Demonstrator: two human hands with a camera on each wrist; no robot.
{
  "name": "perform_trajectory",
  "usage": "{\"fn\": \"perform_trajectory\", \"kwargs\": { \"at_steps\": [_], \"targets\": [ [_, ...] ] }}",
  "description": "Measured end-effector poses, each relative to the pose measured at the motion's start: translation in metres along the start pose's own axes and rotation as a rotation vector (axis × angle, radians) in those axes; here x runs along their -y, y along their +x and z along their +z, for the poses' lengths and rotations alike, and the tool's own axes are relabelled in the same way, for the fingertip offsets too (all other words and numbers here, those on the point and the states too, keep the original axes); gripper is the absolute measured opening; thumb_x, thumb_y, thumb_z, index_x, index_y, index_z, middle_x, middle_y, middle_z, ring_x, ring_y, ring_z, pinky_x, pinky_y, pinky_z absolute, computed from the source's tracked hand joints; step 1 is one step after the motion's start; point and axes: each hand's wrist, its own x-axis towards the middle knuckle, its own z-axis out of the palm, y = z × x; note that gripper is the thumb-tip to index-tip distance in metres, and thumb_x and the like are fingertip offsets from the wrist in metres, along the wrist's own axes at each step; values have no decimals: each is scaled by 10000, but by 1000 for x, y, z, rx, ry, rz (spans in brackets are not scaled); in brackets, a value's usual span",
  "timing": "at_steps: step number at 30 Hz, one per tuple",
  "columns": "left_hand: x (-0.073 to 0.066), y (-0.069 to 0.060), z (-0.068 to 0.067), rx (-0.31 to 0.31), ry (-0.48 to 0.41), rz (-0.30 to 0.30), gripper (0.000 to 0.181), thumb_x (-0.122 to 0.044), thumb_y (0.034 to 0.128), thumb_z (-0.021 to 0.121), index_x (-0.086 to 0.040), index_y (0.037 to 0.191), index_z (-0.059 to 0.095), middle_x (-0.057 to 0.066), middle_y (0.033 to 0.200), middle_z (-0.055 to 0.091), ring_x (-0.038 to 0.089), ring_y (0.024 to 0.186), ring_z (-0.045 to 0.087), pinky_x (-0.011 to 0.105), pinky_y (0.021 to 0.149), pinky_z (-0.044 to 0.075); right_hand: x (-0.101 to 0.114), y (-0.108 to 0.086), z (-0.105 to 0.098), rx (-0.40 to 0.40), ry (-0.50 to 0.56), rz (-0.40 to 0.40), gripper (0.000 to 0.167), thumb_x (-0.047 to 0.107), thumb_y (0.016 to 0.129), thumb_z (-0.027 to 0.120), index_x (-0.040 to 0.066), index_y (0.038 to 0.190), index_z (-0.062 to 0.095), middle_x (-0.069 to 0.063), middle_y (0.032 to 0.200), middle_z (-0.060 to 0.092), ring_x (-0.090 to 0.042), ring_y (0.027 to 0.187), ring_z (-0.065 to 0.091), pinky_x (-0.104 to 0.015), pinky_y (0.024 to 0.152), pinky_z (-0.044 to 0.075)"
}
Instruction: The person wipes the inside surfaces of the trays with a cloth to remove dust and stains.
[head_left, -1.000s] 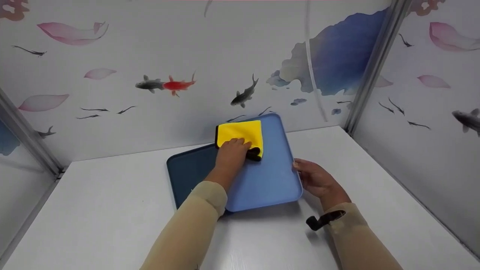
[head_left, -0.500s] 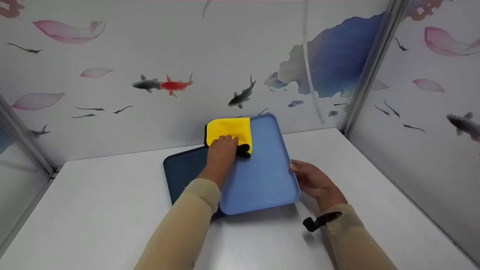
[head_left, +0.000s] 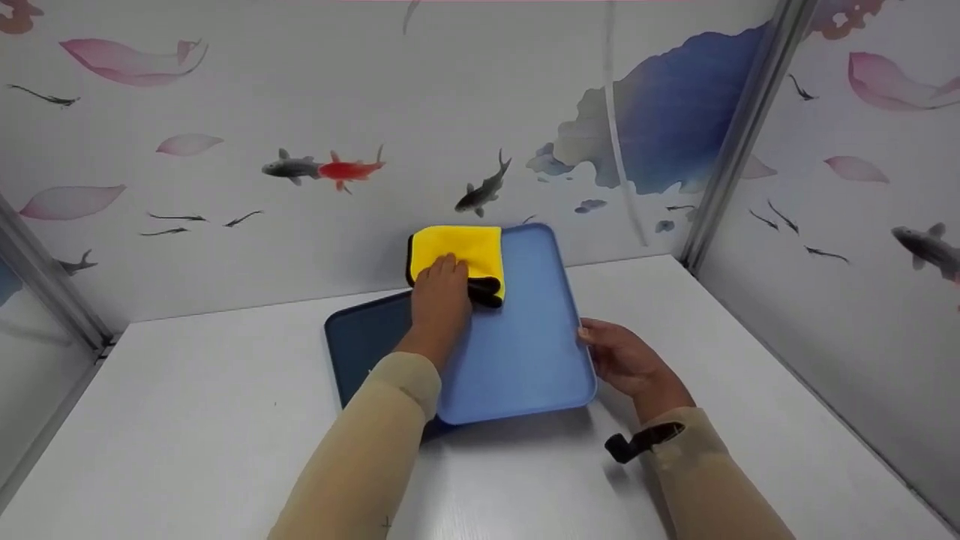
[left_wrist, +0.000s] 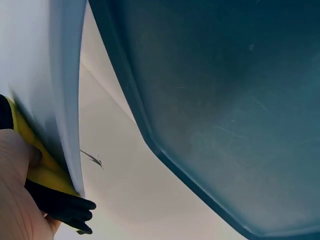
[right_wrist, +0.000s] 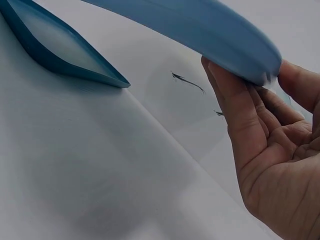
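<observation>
One small shift: the left hand (head_left: 441, 300), fingers straight, has pushed the yellow cloth (head_left: 469, 244) farther up the light-blue tray (head_left: 521, 356), likely mid-wipe; the right hand (head_left: 634, 364) pinches that tray

left hand (head_left: 441, 294) forward, right hand (head_left: 628, 361) curled

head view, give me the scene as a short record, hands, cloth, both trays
left hand: on the yellow cloth, against the light blue tray's inner face
right hand: grips the light blue tray by its right edge
cloth: black-trimmed, folded
light blue tray: tilted, lifted off the table
dark blue tray: on the table, partly hidden by the light blue tray
contact between trays: cannot tell
</observation>
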Motion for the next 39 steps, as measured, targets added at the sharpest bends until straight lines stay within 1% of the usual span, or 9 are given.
{"fn": "perform_trajectory", "kwargs": {
  "at_steps": [4, 7, 9, 14, 21, 24, 28, 33, 39],
  "targets": [
    [-3, 2, 2, -6, -85, -42, 378, -149, 1058, 595, -65, 1426, 584, 100, 1476, 603, 261, 1382, 554, 438, 1217, 407, -1, 0, 1, 12, 3, -13, 289, 60, 1069, 506, 132, 1197, 755, -42, 1109, 788, -152, 984, 763, -295, 874, 622],
    [-6, 4, 6, -14, -156, -78, 319, -143, 1053, 597, -71, 1363, 625, 89, 1353, 674, 256, 1239, 628, 415, 1175, 457, -3, 0, 1, 28, -8, -13, 292, 50, 1069, 505, 118, 1216, 748, -38, 1086, 794, -137, 959, 770, -278, 865, 621],
    [-9, 5, 8, -12, -207, -96, 312, -137, 1055, 587, -75, 1358, 628, 84, 1319, 686, 255, 1193, 644, 403, 1159, 473, -4, 0, 1, 28, -12, -10, 293, 48, 1067, 506, 101, 1239, 738, -41, 1089, 794, -140, 964, 769, -281, 868, 621],
    [-16, 4, 6, -4, -310, -106, 316, -126, 1059, 554, -78, 1364, 623, 78, 1319, 689, 260, 1170, 659, 398, 1138, 492, -4, -1, 2, 2, -35, -7, 290, 53, 1062, 522, 90, 1261, 728, -44, 1093, 794, -148, 975, 766, -289, 876, 620],
    [-25, 0, -1, 7, -406, -91, 324, -140, 1063, 540, -82, 1372, 619, 67, 1345, 686, 246, 1174, 651, 398, 1162, 471, -3, 0, 6, -5, -61, 7, 263, 65, 1045, 561, 100, 1231, 743, -32, 1073, 793, -141, 959, 758, -284, 871, 616],
    [-30, -1, -2, 11, -423, -71, 332, -135, 1063, 528, -80, 1377, 619, 68, 1343, 689, 245, 1173, 650, 397, 1156, 475, -3, 0, 6, -4, -66, 7, 255, 64, 1042, 569, 112, 1207, 757, -25, 1058, 794, -136, 940, 755, -281, 857, 616],
    [-37, -2, -5, 35, -433, -51, 348, -146, 1068, 519, -77, 1397, 610, 70, 1357, 685, 244, 1185, 645, 397, 1162, 470, -4, 1, 6, -3, -83, 9, 257, 69, 1044, 568, 124, 1198, 767, -14, 1046, 795, -128, 919, 751, -276, 845, 615],
    [-45, 0, -7, 56, -383, -33, 369, -152, 1056, 552, -97, 1417, 606, 53, 1388, 676, 225, 1234, 642, 386, 1166, 468, -4, 1, 6, 13, -78, 2, 270, 58, 1055, 543, 132, 1187, 767, -5, 1030, 797, -110, 897, 754, -258, 835, 614],
    [-54, 1, -8, 60, -350, -15, 351, -155, 1053, 564, -131, 1397, 629, 24, 1354, 692, 206, 1195, 651, 368, 1136, 492, -4, 1, 6, 11, -59, -13, 289, 45, 1065, 522, 138, 1181, 770, -5, 1024, 799, -107, 887, 761, -254, 824, 615]
  ]
}}
